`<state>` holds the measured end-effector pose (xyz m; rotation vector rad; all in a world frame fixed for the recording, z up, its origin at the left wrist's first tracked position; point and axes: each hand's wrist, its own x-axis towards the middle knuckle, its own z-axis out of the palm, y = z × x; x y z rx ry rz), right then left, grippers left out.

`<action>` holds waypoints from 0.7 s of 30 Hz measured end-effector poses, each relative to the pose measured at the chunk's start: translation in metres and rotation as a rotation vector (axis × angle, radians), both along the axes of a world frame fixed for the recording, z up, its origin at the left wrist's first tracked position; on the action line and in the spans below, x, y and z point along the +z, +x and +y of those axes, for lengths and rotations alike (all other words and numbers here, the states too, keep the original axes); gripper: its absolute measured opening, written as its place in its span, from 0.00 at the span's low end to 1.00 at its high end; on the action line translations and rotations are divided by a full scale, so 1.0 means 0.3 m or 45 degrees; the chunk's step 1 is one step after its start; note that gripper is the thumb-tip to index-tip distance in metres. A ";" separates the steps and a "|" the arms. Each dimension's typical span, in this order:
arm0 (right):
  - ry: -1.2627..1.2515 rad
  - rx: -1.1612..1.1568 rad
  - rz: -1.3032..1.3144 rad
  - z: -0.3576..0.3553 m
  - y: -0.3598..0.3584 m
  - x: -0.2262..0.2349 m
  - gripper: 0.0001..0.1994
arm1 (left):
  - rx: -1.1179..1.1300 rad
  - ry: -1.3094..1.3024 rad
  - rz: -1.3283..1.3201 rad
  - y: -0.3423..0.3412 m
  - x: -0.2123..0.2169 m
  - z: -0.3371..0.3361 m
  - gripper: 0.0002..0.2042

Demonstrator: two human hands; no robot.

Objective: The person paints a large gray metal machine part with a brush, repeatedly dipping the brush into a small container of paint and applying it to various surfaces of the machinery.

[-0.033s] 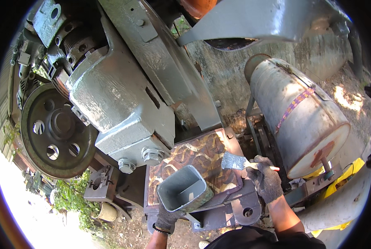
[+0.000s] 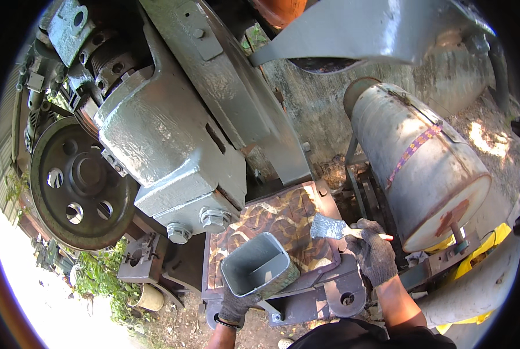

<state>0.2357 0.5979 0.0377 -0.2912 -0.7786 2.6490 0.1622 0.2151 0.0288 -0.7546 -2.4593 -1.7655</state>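
Dark work gloves cover both my hands. My left hand (image 2: 235, 307) is closed on the lower near side of a paint container (image 2: 259, 286), a rounded rectangular can with its inside coated grey. Its open top faces up, over a camouflage-patterned cover (image 2: 266, 220). To the right, my right hand (image 2: 374, 255) grips a paintbrush (image 2: 330, 228) by its handle. The bristles are thick with grey paint and point left, apart from the can. Beyond the can, a large machine head (image 2: 161, 136) has glossy grey paint and two big bolts at its lower end.
A dark flywheel (image 2: 84, 180) stands at the left, with green plants (image 2: 106, 282) below it. On the right lies a whitish metal drum (image 2: 417, 157) with a patterned strap, beside yellow sheeting (image 2: 475, 264). A curved grey machine part (image 2: 353, 29) overhangs the top. Dirt ground shows below.
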 end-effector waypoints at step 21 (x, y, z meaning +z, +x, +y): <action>0.049 0.027 0.089 -0.037 -0.094 0.029 0.10 | 0.122 0.027 -0.188 -0.006 -0.116 -0.031 0.50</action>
